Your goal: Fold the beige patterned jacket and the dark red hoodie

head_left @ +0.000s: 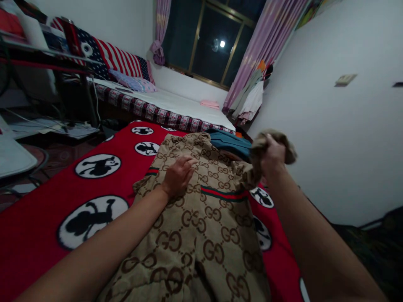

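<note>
A beige garment (217,228) with a brown repeated letter pattern lies spread out, with a green-and-red stripe across each side of its front. My left hand (179,175) rests on the upper middle of it, fingers extended together over the cloth. Off to the right, my right hand (273,153) is closed around the bunched end of a sleeve (256,167), lifting it above the bedding. Slight blur covers that hand. Under the garment is a red blanket (132,174) with black figures in white ovals. The garment's lower end runs out of view.
Blue-green cloth (231,142) lies just beyond the garment. A second bed (182,102) stands under the window, with a pillow (134,82) on it. At left are a cluttered desk (47,56) and a white chair (14,157). A white wall (330,138) rises on the right.
</note>
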Demonstrator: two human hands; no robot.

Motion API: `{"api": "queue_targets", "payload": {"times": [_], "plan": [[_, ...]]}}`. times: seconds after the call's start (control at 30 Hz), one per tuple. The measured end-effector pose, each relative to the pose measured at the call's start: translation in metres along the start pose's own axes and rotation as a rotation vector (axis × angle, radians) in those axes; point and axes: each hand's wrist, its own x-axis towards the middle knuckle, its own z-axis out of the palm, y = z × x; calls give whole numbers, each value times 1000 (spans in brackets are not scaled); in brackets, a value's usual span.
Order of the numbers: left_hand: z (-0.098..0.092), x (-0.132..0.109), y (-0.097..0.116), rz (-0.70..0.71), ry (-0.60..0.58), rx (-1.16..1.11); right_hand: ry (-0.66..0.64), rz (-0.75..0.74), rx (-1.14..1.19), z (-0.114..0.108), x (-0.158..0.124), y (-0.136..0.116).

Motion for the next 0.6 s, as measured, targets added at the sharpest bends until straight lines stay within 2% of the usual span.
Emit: {"api": "queue_targets", "payload": {"times": [0.1, 0.13, 0.17, 0.2, 0.23, 0.3, 0.37, 0.43, 0.53, 0.6], "plan": [[-11, -3, 6, 218, 102, -17, -768, 30, 13, 53, -30, -30], [-13, -3, 8, 262, 118, -5, -949, 16, -17, 64, -44, -36], [-15, -4, 9, 289, 119, 10, -1049, 3, -39, 70, -59, -38], [-15, -4, 9, 300, 104, 27, -1087, -16, -66, 71, -73, -37], [-15, -4, 10, 294, 75, 43, -1067, -34, -98, 67, -86, -33], [-14, -2, 10, 239, -6, 68, -918, -60, -180, 47, -107, -14], [-11, -1, 9, 147, -100, 86, -734, -72, -297, 15, -121, 10], [-9, 0, 8, 52, -187, 99, -602, -80, -436, -22, -133, 31], [-3, -1, 6, -29, -294, 104, -529, -36, -598, -75, -149, 46], [1, -2, 4, -50, -338, 103, -519, 71, -634, -103, -161, 45]]}}
